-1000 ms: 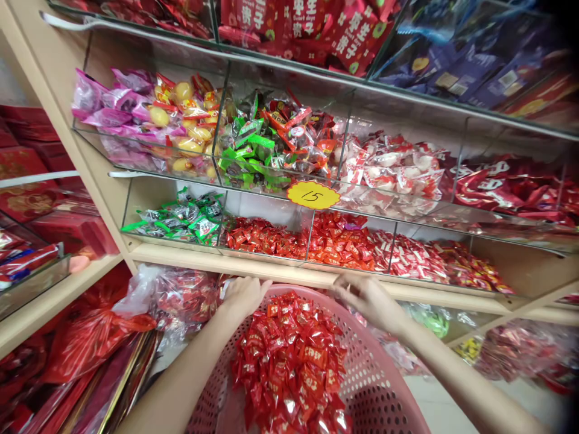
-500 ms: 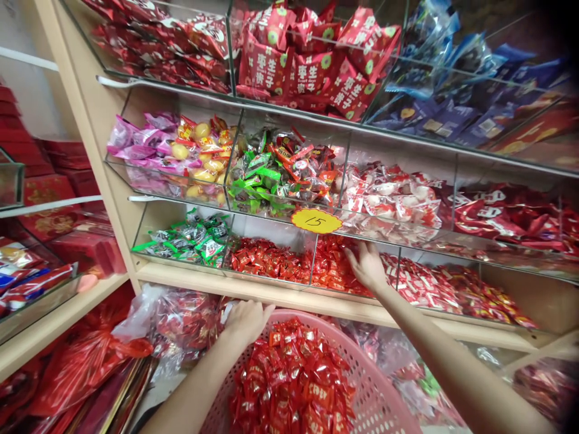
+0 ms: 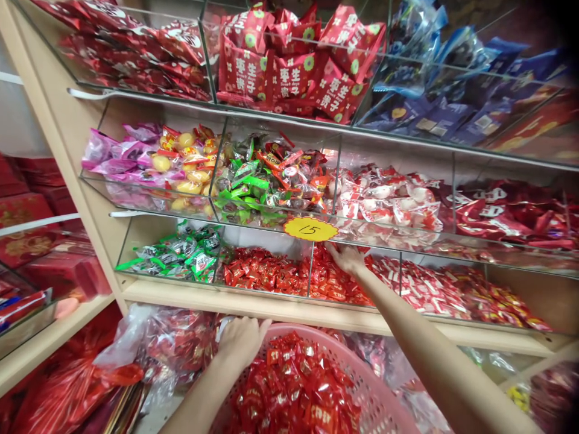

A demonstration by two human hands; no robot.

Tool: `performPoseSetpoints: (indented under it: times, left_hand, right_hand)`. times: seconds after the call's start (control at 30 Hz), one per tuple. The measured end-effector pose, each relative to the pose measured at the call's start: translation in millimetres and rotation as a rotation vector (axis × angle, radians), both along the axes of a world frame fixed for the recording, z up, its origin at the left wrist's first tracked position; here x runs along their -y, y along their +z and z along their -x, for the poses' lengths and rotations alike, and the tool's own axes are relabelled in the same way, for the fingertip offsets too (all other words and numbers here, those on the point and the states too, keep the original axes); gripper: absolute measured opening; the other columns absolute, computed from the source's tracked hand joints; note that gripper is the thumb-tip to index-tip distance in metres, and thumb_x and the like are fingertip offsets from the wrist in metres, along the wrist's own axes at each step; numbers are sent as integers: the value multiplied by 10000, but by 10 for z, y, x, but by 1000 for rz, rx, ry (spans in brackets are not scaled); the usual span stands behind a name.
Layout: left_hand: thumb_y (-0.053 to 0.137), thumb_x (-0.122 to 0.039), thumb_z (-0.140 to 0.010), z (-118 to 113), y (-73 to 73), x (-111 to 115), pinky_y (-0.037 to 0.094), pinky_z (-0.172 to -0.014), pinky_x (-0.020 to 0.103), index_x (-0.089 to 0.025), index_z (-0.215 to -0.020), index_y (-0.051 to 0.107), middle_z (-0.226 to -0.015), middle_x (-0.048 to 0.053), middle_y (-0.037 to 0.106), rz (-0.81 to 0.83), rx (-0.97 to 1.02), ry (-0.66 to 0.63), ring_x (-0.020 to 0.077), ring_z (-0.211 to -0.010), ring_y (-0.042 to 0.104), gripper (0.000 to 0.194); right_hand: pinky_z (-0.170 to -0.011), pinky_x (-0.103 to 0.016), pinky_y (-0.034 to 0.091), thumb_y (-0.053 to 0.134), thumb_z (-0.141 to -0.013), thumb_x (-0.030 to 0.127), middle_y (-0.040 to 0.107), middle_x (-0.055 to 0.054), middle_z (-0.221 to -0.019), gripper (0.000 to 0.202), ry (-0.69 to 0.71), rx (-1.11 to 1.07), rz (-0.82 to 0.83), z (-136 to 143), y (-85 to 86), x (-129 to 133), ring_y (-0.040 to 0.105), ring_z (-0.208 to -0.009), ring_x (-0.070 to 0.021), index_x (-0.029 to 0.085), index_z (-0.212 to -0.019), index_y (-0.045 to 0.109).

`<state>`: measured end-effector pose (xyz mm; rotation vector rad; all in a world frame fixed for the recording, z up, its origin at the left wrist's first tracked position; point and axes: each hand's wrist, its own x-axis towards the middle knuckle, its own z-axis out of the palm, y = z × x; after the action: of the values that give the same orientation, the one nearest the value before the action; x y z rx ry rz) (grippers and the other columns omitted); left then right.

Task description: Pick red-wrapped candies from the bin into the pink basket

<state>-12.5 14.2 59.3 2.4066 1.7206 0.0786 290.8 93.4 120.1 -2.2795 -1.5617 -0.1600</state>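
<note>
A pink perforated plastic basket (image 3: 362,380), heaped with red-wrapped candies (image 3: 294,386), is at the bottom centre. My left hand (image 3: 242,339) is closed over its far left rim, knuckles up and thumb towards the candies. Up in the lowest shelf row, my right hand (image 3: 347,260) reaches into a compartment of small red-wrapped candies (image 3: 337,284). Its fingers stretch out to the left over the candies, just under the shelf above, and no candy shows in them. The fingertips are partly hard to make out.
Clear dividers (image 3: 310,271) split the shelf rows. Green-wrapped candies (image 3: 181,253) lie left, pink-and-white ones (image 3: 425,286) right. A yellow price tag (image 3: 310,229) hangs above the reaching hand. The wooden shelf edge (image 3: 253,304) runs behind the basket; bagged goods (image 3: 176,340) lie below it.
My right hand has moved left and deeper over the red candies. My left hand stays on the basket rim. The view has shifted slightly, with the lower shelves and basket now lower in the picture.
</note>
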Motion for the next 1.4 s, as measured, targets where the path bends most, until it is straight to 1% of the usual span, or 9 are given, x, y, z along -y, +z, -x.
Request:
performPoseSetpoints:
  times: [0.2,0.37,0.63,0.73,0.8,0.93,1.03,1.23,1.4]
  left_hand:
    - [190,-507,-897,-34,6,18,423,-829,380,-97,-948,685,-935,192,672,-1,-5,-6,291,-933,614,645]
    - [186,-496,-899,-27,10,19,425,-829,378,-100,-930,689,-943,197,669,-21,-8,-29,291,-935,615,640]
    - [159,-448,-909,-17,-2,17,445,-780,416,-90,-861,696,-876,199,679,-75,-41,-62,315,-877,630,647]
    - [159,-450,-910,-16,2,28,443,-787,407,-97,-876,696,-880,194,680,-68,-42,-50,305,-881,630,644]
    - [167,-461,-909,-15,7,36,436,-802,395,-104,-893,696,-899,193,677,-58,-34,-43,293,-893,627,639]
    - [187,-481,-905,-25,13,42,435,-809,387,-107,-896,697,-907,189,677,-55,-20,-31,289,-897,626,633]
    - [185,-469,-908,-33,6,38,447,-782,406,-105,-868,701,-868,183,685,-68,-25,-37,306,-872,630,634]
    - [173,-450,-911,-35,-6,39,450,-767,414,-111,-843,707,-855,178,687,-74,-31,-38,311,-862,630,637]
    - [174,-458,-906,-46,23,38,432,-809,388,-103,-879,699,-895,191,676,-40,-42,-24,292,-906,618,634]
  right_hand:
    - [-935,-441,315,206,-823,671,537,-142,-1235,691,97,14,5,50,-17,129,474,-1143,-312,193,-1233,490]
    - [-891,-404,359,232,-835,652,577,-104,-1187,618,203,29,-8,107,-12,325,522,-1089,-292,229,-1181,521]
    - [-889,-334,373,369,-843,578,543,-81,-1215,498,391,59,-37,262,-37,620,530,-1069,-228,209,-1126,548]
    - [-865,-333,400,418,-791,631,575,-94,-1170,569,496,-6,4,282,20,703,556,-1021,-234,199,-1135,557]
    - [-856,-337,412,410,-776,660,592,-93,-1158,609,509,-70,35,273,113,720,568,-1008,-240,205,-1154,555]
    - [-875,-349,408,274,-830,655,612,-71,-1153,609,435,-118,18,283,336,580,561,-1044,-248,231,-1147,574]
    - [-901,-355,396,229,-860,619,584,-59,-1204,593,403,-104,21,354,393,349,523,-1111,-253,243,-1187,550]
    - [-913,-386,385,301,-882,516,496,-109,-1297,514,375,-83,67,514,219,-39,461,-1172,-290,194,-1216,521]
    - [-909,-425,375,376,-852,516,491,-106,-1297,496,353,-72,100,537,133,-37,448,-1165,-320,217,-1222,516]
